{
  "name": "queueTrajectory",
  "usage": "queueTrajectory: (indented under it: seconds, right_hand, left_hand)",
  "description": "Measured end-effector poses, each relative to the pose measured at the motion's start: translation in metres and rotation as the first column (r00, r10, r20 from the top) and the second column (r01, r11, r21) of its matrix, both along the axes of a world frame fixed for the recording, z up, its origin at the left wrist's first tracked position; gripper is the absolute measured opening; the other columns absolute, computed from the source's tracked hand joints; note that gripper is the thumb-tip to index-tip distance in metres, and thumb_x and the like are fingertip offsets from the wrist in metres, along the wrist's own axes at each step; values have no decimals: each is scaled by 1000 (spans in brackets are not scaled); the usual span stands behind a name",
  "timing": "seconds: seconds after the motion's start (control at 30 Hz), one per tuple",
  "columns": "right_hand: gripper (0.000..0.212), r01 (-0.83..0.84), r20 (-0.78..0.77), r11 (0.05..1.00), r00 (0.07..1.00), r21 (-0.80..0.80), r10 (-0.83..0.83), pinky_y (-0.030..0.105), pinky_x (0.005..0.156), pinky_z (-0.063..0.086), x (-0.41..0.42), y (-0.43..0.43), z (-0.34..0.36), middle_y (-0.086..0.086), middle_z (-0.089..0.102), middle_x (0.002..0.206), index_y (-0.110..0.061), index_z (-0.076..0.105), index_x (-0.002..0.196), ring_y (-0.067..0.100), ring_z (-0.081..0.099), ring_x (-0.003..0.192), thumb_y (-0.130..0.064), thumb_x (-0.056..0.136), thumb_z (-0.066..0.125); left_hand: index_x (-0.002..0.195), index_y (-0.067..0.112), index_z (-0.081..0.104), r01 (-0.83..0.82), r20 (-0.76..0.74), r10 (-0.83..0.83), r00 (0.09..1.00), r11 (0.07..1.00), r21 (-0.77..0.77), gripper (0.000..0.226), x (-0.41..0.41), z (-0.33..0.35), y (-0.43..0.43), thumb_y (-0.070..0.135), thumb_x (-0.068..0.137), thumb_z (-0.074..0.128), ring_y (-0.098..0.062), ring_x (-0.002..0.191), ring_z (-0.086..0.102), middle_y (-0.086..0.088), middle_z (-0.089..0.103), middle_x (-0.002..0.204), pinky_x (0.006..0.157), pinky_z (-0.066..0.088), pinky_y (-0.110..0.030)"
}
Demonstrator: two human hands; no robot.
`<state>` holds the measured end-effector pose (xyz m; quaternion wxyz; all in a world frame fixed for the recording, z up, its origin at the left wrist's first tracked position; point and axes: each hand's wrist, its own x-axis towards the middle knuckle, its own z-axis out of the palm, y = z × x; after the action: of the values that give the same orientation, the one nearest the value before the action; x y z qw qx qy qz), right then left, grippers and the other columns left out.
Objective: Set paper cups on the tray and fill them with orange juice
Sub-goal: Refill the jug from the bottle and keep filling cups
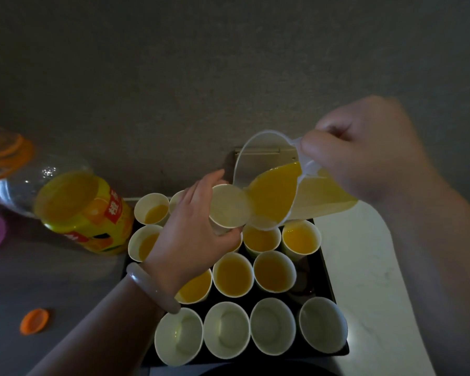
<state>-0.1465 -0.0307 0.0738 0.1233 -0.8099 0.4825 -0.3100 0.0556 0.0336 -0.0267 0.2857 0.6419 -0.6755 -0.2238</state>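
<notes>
- Overhead, head view: left hand (190,229) curls round an empty paper cup (229,206), tilted and lifted above the black tray (329,280).
- Right hand (364,158) clamps the handle of a clear pitcher (269,191), tipped toward that cup; orange juice (274,194) pools at its lip, just beside the cup rim.
- On the tray: filled cups (233,275) in the far rows, four empty cups (272,326) in the near row.
- Juice bottle (84,210) sits left of the tray on the table (38,267); orange cap (35,321) lies nearer.
</notes>
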Motion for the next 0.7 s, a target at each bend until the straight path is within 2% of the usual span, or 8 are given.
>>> queueTrajectory:
  seconds: [0.13, 0.3, 0.47, 0.6, 0.7]
  right_hand:
    - [42, 2, -67, 999, 998, -37, -5, 26, 38, 15, 3, 2, 2, -3, 16, 43, -9, 27, 45, 15, 18, 42, -27, 68, 58]
    - [40, -11, -98, 999, 995, -49, 6, 24, 37, 14, 7, 4, 4, -3, 16, 42, -10, 26, 45, 13, 16, 42, -27, 66, 55]
    - [39, -17, -111, 999, 994, -49, 12, 22, 35, 15, 9, 6, 6, 3, 21, 45, -13, 23, 46, 17, 18, 42, -29, 64, 53]
    - [38, -23, -107, 999, 994, -45, 18, 21, 35, 14, 10, 7, 7, 2, 23, 45, -12, 23, 46, 17, 18, 42, -28, 64, 53]
    - [38, -31, -117, 998, 993, -54, 24, 21, 34, 13, 10, 7, 9, 2, 15, 42, -12, 23, 45, 17, 18, 41, -27, 64, 53]
  left_hand:
    - [146, 29, 25, 6, 30, -5, 1000, 1000, -12, 87, 0, 0, 1, 36, 74, 73, 14, 115, 24, 26, 35, 124, 99, 24, -14]
    - [147, 29, 23, 13, 40, -13, 999, 1000, -11, 88, 0, 1, 1, 36, 75, 74, 16, 113, 19, 26, 31, 123, 101, 23, -16]
    - [148, 30, 21, 20, 38, -20, 999, 1000, -7, 89, 1, 1, 2, 36, 76, 74, 14, 115, 19, 17, 37, 138, 102, 22, -17]
    - [148, 30, 20, 23, 20, -23, 1000, 1000, 11, 91, 2, 2, 1, 35, 76, 75, 15, 114, 18, 23, 32, 129, 100, 21, -15]
    - [148, 30, 20, 25, 19, -25, 999, 1000, 15, 91, 3, 2, 1, 34, 76, 75, 17, 112, 17, 26, 29, 123, 95, 20, -9]
